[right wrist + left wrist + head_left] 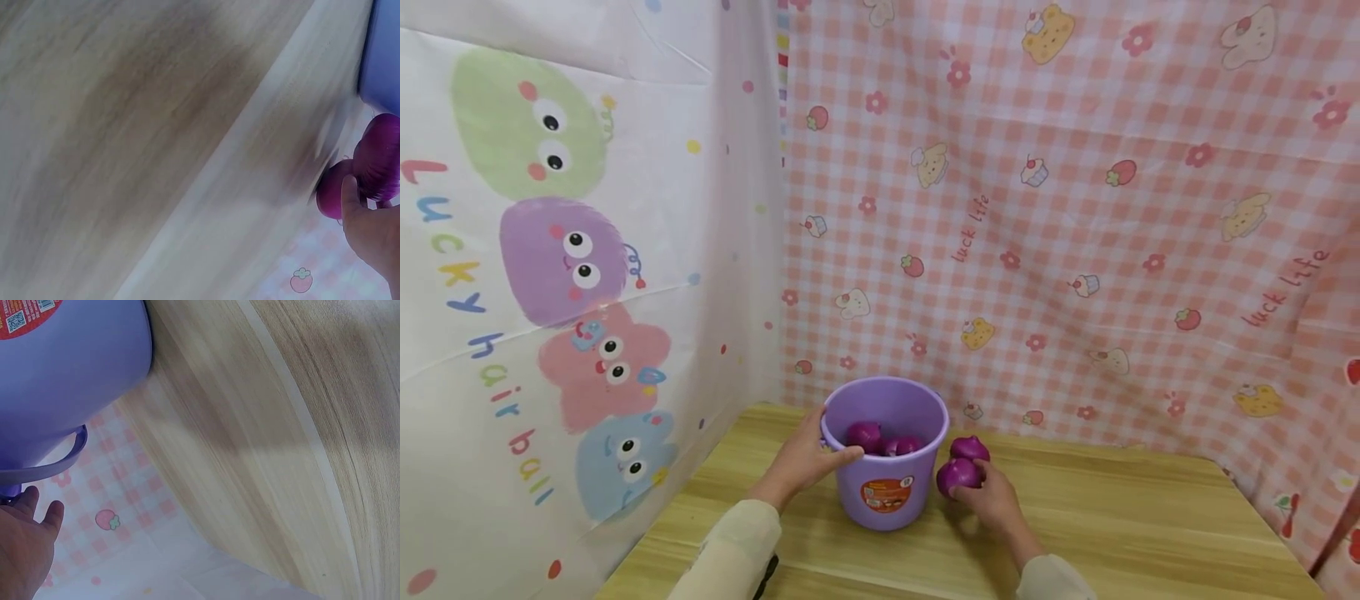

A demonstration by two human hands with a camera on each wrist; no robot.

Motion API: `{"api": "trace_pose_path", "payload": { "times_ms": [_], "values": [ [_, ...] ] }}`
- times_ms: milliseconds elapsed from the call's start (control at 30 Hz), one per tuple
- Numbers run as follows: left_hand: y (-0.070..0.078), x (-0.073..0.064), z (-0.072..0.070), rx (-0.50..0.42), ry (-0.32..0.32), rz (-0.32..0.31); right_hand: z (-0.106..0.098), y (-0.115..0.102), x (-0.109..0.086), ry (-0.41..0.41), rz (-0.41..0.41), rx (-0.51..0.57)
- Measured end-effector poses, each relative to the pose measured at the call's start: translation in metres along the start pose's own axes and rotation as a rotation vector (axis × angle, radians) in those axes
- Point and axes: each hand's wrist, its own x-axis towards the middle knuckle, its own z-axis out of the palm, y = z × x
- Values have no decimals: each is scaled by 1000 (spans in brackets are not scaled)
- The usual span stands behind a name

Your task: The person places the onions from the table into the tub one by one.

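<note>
A purple bucket (887, 492) stands on the wooden table, with red onions (865, 437) inside. My left hand (805, 458) holds the bucket at its left rim, thumb lying along the near edge. In the left wrist view, fingers (53, 515) show below the bucket's handle (53, 469). Just right of the bucket, my right hand (994, 500) grips a red onion (957, 477) between thumb and fingers. Right behind that one is another red onion (970, 447). The right wrist view has both onions beside the bucket wall (382, 56).
The wooden table (1120, 517) runs out to the right of the hands. A pink checked cloth (1060, 225) hangs along its back edge, and a white printed cloth (700, 250) hangs on the left. A round orange label (886, 495) is on the bucket's front.
</note>
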Motion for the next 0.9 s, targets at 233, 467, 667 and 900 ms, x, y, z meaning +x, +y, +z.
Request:
{"api": "trace_pose_path", "payload": {
  "times_ms": [233,467,667,900],
  "values": [
    [0,0,0,3,0,-3,-5,-6,-2,30,14,0],
    [-1,0,-1,1,5,-4,-11,-15,-4,51,-4,30],
    [-2,0,0,5,1,-10,-17,-19,-4,61,-15,27],
    [0,1,1,-12,-3,-10,-26,-24,-2,70,14,26]
  ]
}}
